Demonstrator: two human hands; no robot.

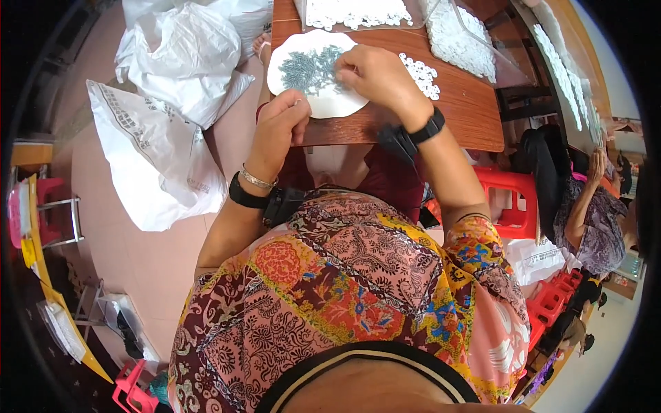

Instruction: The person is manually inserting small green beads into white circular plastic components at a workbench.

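Note:
A white scalloped plate [330, 105] lies at the near edge of the wooden table, with a heap of small grey metal pieces, like nails or screws [306, 69], spread on it. My right hand [375, 76] reaches over the plate's right side, its fingertips pinched down at the heap; what they grip, if anything, is too small to name. By the plate's lower left rim, my left hand [281, 124] is closed, thumb against curled fingers. Whatever it holds is hidden. To the right of my right hand lies a loose pile of small white plastic pieces [421, 77].
Clear bins of white pieces [461, 48] stand at the table's far side. White sacks [172, 62] lie on the floor to the left. A red plastic stool [506, 199] stands at the right, near another person [592, 220] seated at a table.

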